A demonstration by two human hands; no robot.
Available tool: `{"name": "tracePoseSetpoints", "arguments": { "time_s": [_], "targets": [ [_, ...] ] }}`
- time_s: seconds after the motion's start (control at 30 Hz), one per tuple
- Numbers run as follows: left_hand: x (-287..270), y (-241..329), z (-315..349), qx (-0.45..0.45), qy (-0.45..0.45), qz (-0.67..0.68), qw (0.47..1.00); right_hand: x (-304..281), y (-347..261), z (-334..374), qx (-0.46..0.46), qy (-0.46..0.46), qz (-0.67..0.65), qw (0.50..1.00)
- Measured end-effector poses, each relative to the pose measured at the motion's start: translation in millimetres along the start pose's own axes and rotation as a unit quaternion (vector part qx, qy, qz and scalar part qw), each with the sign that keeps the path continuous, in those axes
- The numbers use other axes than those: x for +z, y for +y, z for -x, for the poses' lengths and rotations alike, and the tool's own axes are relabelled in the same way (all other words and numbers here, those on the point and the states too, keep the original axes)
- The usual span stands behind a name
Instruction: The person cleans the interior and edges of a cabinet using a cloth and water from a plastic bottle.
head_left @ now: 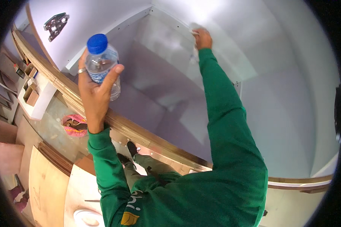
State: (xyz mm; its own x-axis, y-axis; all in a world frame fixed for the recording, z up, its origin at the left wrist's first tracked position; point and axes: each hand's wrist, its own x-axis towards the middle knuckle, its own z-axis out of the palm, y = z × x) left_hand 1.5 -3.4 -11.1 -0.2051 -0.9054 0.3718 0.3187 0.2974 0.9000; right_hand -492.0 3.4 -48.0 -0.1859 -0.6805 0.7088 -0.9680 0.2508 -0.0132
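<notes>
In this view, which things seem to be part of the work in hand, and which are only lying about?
In use, apparently:
clear bottle, in the left hand
white cloth or tissue, blurred, in the right hand
cabinet, around the right hand

Apparently just lying about:
pink bag, on the floor
cardboard boxes, on the white table
wooden board, lower left

Bag [75, 132]: pink, gaping open, down there on the floor [60, 109]!
Boxes [31, 99]: small, brown, up on the white bench [44, 96].
Board [46, 183]: pale, broad, with brown strips [55, 157] right beside it.
Disc [88, 218]: white, rounded, at the bottom edge.
</notes>
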Motion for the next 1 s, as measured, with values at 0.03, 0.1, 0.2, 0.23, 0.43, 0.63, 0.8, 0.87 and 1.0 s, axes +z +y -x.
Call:
{"name": "tracePoseSetpoints", "arguments": {
  "time_s": [0.03,0.1,0.2,0.23,0.43,0.63,0.8,0.87,1.0],
  "targets": [
    [0.7,-1.7,-1.0,0.009,-0.003,0.001,1.0,-11.4,8.0,13.2,0.032,-0.008,0.014,0.999],
    [0.7,2.0,-1.8,0.004,-0.015,0.035,0.999,-25.6,18.6,25.6,0.004,-0.019,0.035,0.999],
    [1.3,2.2,-3.4,0.012,-0.011,0.035,0.999,-11.7,5.7,11.9,0.002,-0.01,-0.007,1.0],
    [0.5,-1.0,-4.3,0.016,-0.006,0.027,0.999,-1.6,-0.8,2.9,-0.01,0.004,-0.007,1.0],
    [-2.1,2.8,-2.5,-0.018,0.008,0.035,0.999,81.9,-77.2,-85.1,-0.044,-0.002,-0.033,0.999],
    [-1.4,4.5,-7.1,-0.028,0.023,-0.014,0.999,52.7,-28.4,-48.1,-0.028,-0.031,-0.009,0.999],
    [-8.6,2.2,-8.6,-0.017,0.017,0.006,1.0,-37.4,38.0,43.0,0.025,-0.007,-0.026,0.999],
    [-3.9,4.6,-8.6,-0.024,0.0,0.029,0.999,-43.5,39.5,44.2,0.019,0.003,-0.017,1.0],
    [-0.2,5.8,-8.5,-0.015,-0.009,0.022,1.0,-11.6,6.3,16.9,-0.013,0.031,-0.024,0.999]
  ]
}}
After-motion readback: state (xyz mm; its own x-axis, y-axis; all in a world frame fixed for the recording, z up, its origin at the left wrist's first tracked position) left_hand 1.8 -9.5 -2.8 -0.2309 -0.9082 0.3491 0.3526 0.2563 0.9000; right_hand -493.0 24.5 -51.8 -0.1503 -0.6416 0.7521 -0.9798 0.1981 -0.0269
